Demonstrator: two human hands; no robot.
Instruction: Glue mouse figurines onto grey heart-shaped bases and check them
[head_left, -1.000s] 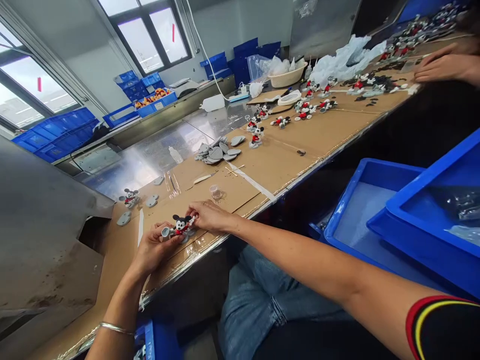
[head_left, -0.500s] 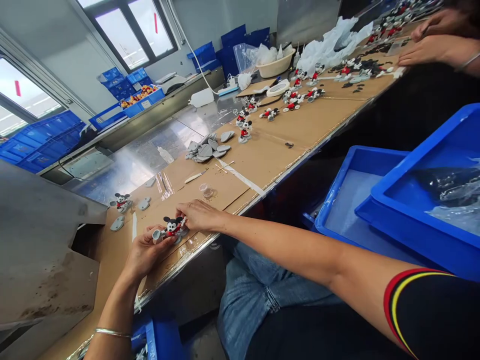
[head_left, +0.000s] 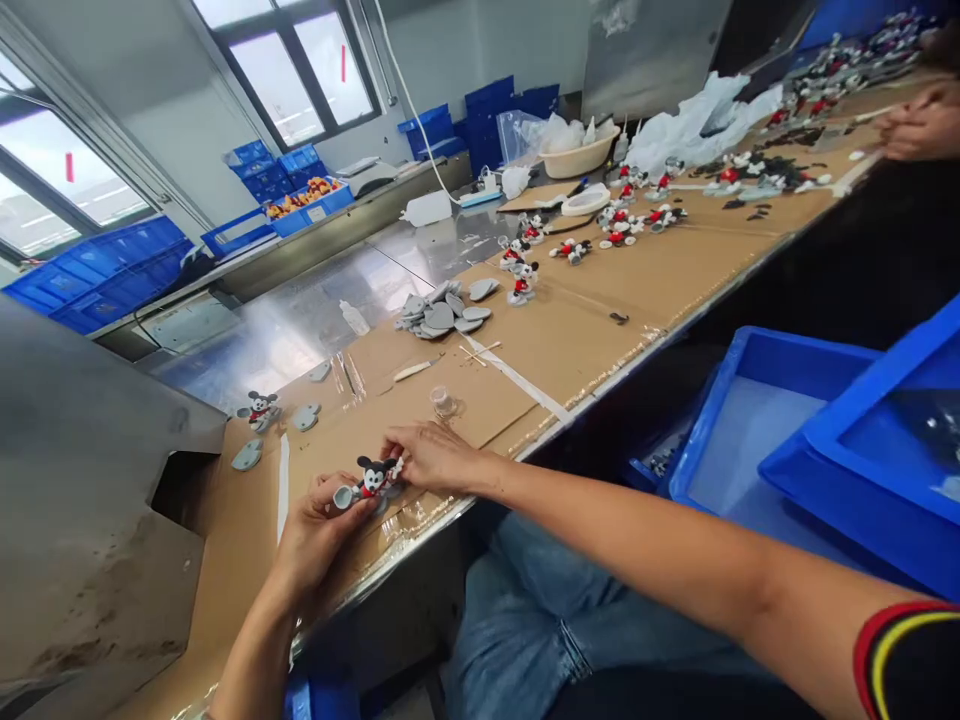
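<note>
A small Mickey Mouse figurine (head_left: 373, 478) with black ears and red shorts is held low over the cardboard, near the table's front edge. My left hand (head_left: 322, 512) grips it from below, and a grey rounded part (head_left: 343, 497) sticks out past my fingers. My right hand (head_left: 431, 458) pinches the figurine's far end, where a small white piece shows. Part of the figurine's base is hidden by my fingers. A small clear cup (head_left: 443, 402) stands just beyond my right hand.
Cardboard (head_left: 525, 340) covers the long table, holding a figurine (head_left: 260, 410), grey pieces (head_left: 435, 316), a craft knife (head_left: 412, 370) and several figurines farther along. A co-worker's hand (head_left: 919, 125) works at the far end. Blue trays (head_left: 757, 430) sit to my right.
The whole view has shifted slightly as my head moved. My hands stay on the figurine, now a little lower in the picture. The co-worker's hands have moved toward the right edge.
</note>
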